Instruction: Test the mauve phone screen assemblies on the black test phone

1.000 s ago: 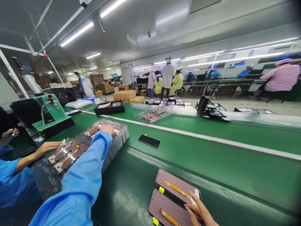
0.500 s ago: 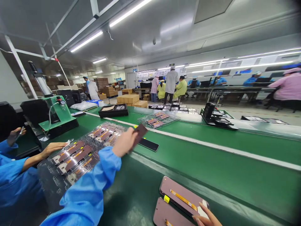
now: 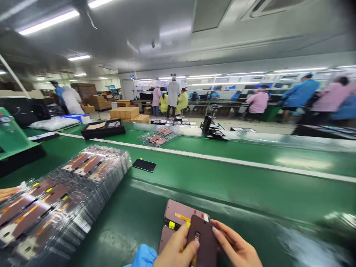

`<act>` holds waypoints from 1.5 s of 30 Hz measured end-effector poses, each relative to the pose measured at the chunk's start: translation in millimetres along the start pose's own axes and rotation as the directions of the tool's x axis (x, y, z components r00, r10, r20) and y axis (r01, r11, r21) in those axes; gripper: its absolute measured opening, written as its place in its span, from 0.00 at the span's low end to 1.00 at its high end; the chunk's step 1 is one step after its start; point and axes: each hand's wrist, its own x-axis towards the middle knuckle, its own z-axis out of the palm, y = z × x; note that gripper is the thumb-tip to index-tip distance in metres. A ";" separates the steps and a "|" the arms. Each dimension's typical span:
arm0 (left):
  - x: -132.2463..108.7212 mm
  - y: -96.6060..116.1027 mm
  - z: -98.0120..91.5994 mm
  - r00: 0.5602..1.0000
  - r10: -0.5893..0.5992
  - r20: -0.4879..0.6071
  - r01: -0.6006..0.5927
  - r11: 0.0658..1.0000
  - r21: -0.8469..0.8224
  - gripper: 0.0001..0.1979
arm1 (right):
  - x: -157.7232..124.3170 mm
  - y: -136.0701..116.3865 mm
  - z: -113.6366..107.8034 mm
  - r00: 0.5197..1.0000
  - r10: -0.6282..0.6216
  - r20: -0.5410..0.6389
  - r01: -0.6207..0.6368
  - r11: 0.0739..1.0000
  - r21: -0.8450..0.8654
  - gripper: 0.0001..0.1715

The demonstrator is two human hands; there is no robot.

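Close in front of me, my left hand (image 3: 178, 249) grips a brown phone screen panel (image 3: 204, 237) by its left side, thumb across its face near a small slot and flex cable. My right hand (image 3: 236, 244) has its fingers closed on the panel's upper right edge. Just behind it lies a stack of similar panels (image 3: 178, 209), with an orange flex cable and a yellow tab. A second stack (image 3: 164, 237) sits nearer, partly covered by my left hand.
Stacked clear plastic trays (image 3: 111, 185) with brown panels stand at left, a co-worker's hand (image 3: 8, 193) at their edge. A dark-screened phone (image 3: 144, 165), another clear tray (image 3: 147, 140) and a black box (image 3: 103, 129) lie on the green bench (image 3: 236, 178). People work in the background.
My left hand has brought the panel from beside the trays to the front, over the stacks. My right hand has moved from the stack onto this panel. The view has turned right.
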 end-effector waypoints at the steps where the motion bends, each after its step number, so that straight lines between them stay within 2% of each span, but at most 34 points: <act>1: -1.3 -2.9 -1.0 1.000 -0.007 -0.021 0.007 1.000 0.000 0.31 | 0.0 -4.5 2.0 0.995 -0.097 -0.013 0.096 0.994 -0.061 0.22; 3: -3.2 -10.9 -3.4 0.996 -0.032 -0.087 0.032 0.999 -0.010 0.30 | -1.1 -13.9 6.9 0.941 -0.336 -0.049 0.314 0.915 -0.253 0.13; 5: -2.9 -20.3 -6.3 0.986 -0.046 -0.159 0.045 0.999 -0.011 0.30 | -2.9 -23.0 12.7 0.825 -0.562 -0.056 0.475 0.744 -0.470 0.11; 7: -0.1 -26.6 -9.7 0.975 -0.048 -0.217 0.040 0.998 -0.040 0.31 | -5.0 -32.0 19.6 0.741 -0.671 -0.021 0.543 0.618 -0.569 0.16; 8: 2.0 -27.0 -11.5 0.973 -0.056 -0.225 0.043 0.997 -0.065 0.32 | -6.3 -36.8 23.3 0.728 -0.686 -0.001 0.568 0.604 -0.559 0.18; 10: 6.5 -21.9 -14.9 0.972 -0.076 -0.224 0.055 0.994 -0.100 0.34 | -9.5 -46.5 30.0 0.751 -0.658 0.048 0.608 0.661 -0.440 0.16; 12: 9.8 -11.6 -17.2 0.974 -0.080 -0.214 0.063 0.994 -0.086 0.33 | -13.1 -54.8 33.8 0.799 -0.588 0.125 0.600 0.763 -0.241 0.12; 15: 10.3 1.2 -16.1 0.978 -0.093 -0.188 0.078 0.993 -0.084 0.31 | -15.2 -58.6 31.4 0.888 -0.427 0.169 0.437 0.899 -0.024 0.12; 18: 5.2 2.3 -8.1 0.988 -0.111 -0.107 0.096 0.986 -0.138 0.32 | -11.0 -50.3 25.0 0.974 -0.221 0.053 0.221 0.975 0.015 0.09; 20: 0.3 -0.7 -2.2 0.993 -0.115 -0.015 0.112 0.984 -0.141 0.30 | -6.9 -42.4 22.6 0.991 -0.135 0.001 0.135 0.991 0.014 0.09; 23: -5.4 -3.3 1.1 0.983 -0.149 0.106 0.157 0.985 -0.074 0.29 | -2.3 -34.4 22.6 0.995 -0.101 -0.011 0.101 0.994 -0.049 0.12; 26: -7.2 -2.5 -1.4 0.980 -0.150 0.130 0.152 0.988 -0.009 0.30 | -0.5 -33.9 22.7 0.994 -0.108 0.005 0.108 0.988 -0.106 0.08; 28: -7.1 -2.3 -2.9 0.981 -0.133 0.143 0.134 0.991 0.001 0.30 | -1.0 -36.9 21.9 0.986 -0.159 0.040 0.164 0.975 -0.149 0.07; 30: -6.6 -3.4 -3.2 0.981 -0.111 0.160 0.116 0.993 -0.019 0.29 | -3.5 -40.9 21.9 0.941 -0.335 0.050 0.333 0.888 -0.317 0.09; 33: -5.5 -5.6 -2.4 0.988 -0.077 0.136 0.084 0.995 -0.046 0.27 | -11.6 -47.2 26.3 0.783 -0.618 0.072 0.540 0.618 -0.571 0.12; 35: -4.3 -5.2 -2.2 0.992 -0.072 0.104 0.077 0.996 -0.045 0.25 | -18.8 -52.0 32.2 0.696 -0.704 0.142 0.615 0.481 -0.625 0.14; 38: -1.4 -0.9 -2.6 0.994 -0.099 0.052 0.104 0.989 -0.109 0.23 | -27.6 -59.9 41.7 0.583 -0.756 0.298 0.709 0.294 -0.641 0.15; 40: 0.5 3.6 -3.3 0.993 -0.118 0.010 0.117 0.967 -0.225 0.21 | -30.0 -64.5 45.4 0.556 -0.767 0.320 0.730 0.267 -0.629 0.16; 42: 1.6 9.0 -4.8 0.986 -0.164 -0.014 0.148 0.923 -0.355 0.21 | -30.0 -67.7 45.9 0.564 -0.776 0.283 0.731 0.310 -0.607 0.17; 45: 1.2 18.2 -9.4 0.947 -0.321 -0.008 0.280 0.839 -0.467 0.20 | -29.6 -70.6 43.9 0.581 -0.777 0.243 0.722 0.353 -0.595 0.17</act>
